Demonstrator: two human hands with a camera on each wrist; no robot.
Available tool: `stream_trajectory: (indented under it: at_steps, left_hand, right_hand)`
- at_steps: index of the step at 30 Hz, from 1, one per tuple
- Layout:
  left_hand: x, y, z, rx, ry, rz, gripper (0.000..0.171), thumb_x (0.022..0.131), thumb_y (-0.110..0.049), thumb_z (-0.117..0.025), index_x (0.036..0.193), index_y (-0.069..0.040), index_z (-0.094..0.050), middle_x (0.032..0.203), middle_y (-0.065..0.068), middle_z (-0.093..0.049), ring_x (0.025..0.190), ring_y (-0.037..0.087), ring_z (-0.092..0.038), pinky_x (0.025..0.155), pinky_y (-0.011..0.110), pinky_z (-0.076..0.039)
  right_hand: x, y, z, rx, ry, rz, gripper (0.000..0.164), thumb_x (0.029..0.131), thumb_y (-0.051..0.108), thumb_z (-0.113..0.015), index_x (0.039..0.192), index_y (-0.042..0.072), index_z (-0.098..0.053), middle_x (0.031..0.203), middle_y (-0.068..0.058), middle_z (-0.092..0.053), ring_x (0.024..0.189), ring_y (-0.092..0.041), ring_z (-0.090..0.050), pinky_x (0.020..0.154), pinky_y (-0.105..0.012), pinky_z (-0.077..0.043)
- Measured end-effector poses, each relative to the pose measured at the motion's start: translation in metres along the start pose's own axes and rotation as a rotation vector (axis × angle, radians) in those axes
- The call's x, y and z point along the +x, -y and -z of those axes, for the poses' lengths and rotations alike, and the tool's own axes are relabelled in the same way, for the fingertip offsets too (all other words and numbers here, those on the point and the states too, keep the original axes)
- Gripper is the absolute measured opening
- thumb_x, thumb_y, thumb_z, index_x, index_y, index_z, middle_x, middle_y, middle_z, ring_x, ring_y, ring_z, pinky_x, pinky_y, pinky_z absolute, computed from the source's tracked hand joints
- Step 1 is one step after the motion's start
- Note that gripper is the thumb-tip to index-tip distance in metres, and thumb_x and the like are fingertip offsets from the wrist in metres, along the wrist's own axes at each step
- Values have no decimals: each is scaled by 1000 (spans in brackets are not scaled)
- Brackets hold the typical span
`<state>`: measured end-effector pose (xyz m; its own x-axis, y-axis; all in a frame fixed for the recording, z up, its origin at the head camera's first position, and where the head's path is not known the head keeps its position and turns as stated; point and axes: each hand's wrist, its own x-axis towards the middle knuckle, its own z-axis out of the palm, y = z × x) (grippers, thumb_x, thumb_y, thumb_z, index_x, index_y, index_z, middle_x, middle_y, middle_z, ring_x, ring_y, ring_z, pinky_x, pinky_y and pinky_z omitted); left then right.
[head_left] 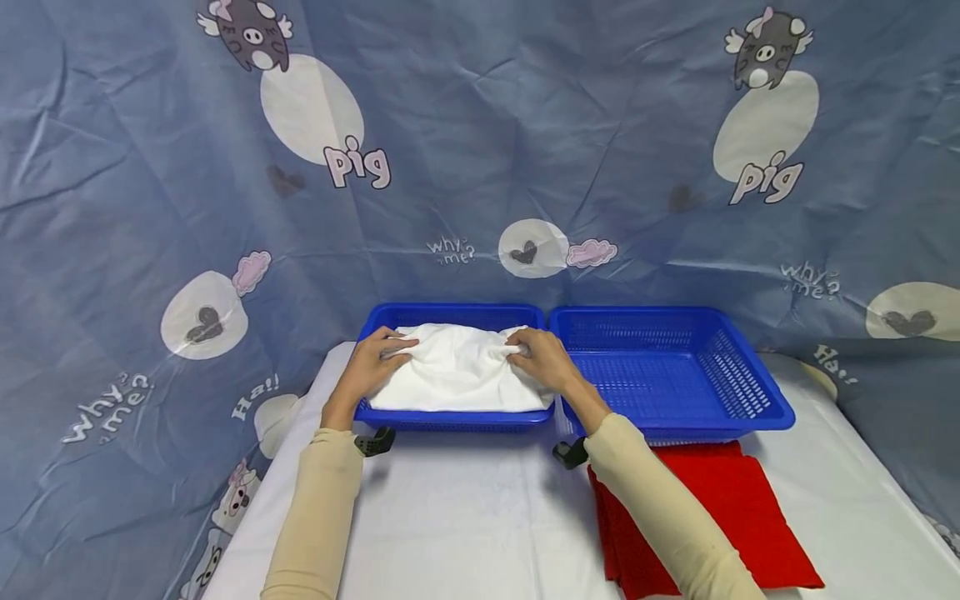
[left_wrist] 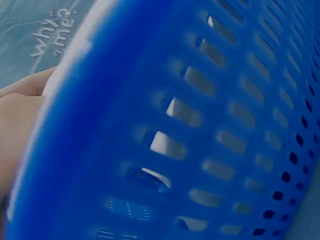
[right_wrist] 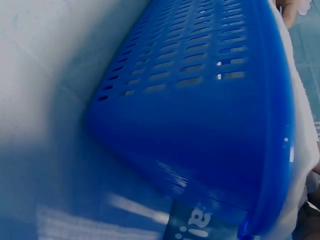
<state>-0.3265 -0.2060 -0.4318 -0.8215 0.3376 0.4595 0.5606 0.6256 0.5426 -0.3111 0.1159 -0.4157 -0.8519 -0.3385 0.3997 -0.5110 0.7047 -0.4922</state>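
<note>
A white cloth (head_left: pixel 459 371) lies in the left blue plastic basket (head_left: pixel 461 421), its front edge draped along the near rim. At the cloth's left side, my left hand (head_left: pixel 371 363) pinches a fold between thumb and fingers. Across from it, my right hand (head_left: pixel 546 360) pinches the cloth near its right side, and creases run between the two grips. The left wrist view is filled mostly by the basket's slotted wall (left_wrist: pixel 225 115), with part of the left hand (left_wrist: pixel 20 125) at its edge. From the right wrist, the basket corner (right_wrist: pixel 190 130) shows with white cloth over its rim.
A second blue basket (head_left: pixel 637 379) with nothing in it stands right beside the first. Folded red cloth (head_left: pixel 727 500) lies on the white-covered table (head_left: pixel 465 517) in front of it, partly under my right forearm. A printed blue curtain (head_left: pixel 465 142) hangs behind the baskets.
</note>
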Motion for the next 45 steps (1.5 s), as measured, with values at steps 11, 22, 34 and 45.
stream_trajectory:
  at_steps: [11,22,34,45]
  left_hand:
    - [-4,12,-8,-10,-3,2,29,78,-10,-66,106,-14,-66,98,7,-55,95,25,-52,79,41,-43]
    - [2,17,-9,57,87,77,26,79,-10,-65,104,-11,-67,100,12,-58,99,30,-53,86,45,-41]
    - [5,20,-16,180,281,200,24,78,-9,-64,101,-7,-66,109,17,-59,112,37,-48,99,50,-30]
    - [11,45,-31,192,494,223,41,79,-23,-64,118,-14,-54,125,14,-52,120,32,-43,99,43,-34]
  right_hand:
    - [6,-6,-13,-86,32,27,14,75,18,-69,88,15,-66,91,-1,-67,88,-19,-61,76,-37,-47]
    - [17,-7,-19,-193,167,-8,13,78,17,-66,91,15,-65,94,-2,-66,92,-22,-59,82,-38,-45]
    - [21,-1,-31,-393,338,-107,20,76,16,-68,94,18,-60,98,-2,-63,93,-24,-59,76,-41,-47]
    - [18,5,-43,-541,412,-155,30,81,18,-56,111,18,-48,109,-6,-60,94,-29,-59,73,-42,-47]
